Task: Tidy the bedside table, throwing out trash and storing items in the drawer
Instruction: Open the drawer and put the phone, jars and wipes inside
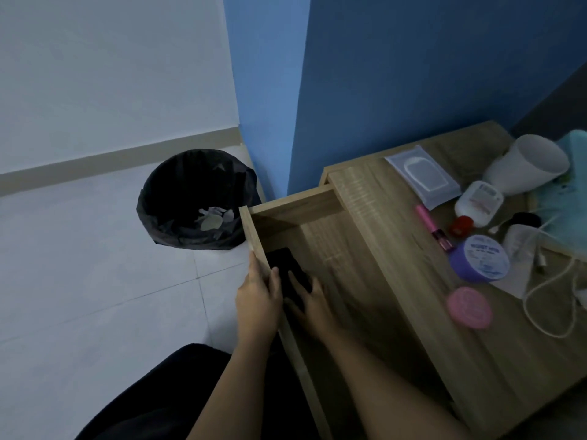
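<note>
Now: left hand (258, 298) fingers clamped on drawer (254, 233) front; right hand (313, 301) fingers apart on black item (281, 262) (inside).

You face a bedside table (413, 312) of matt wood-grain laminate, and its drawer (295, 201) shows the same dull grained board inside. Left of the table, a bin liner (165, 192) of crinkled black plastic has a faint sheen, above smooth pale floor tiles (95, 265). On the table's top lie a plastic-film wipes pack (422, 176), a glossy purple plastic tub (479, 258), a smooth pink lid (469, 308) and a smooth white cable (540, 287).
</note>
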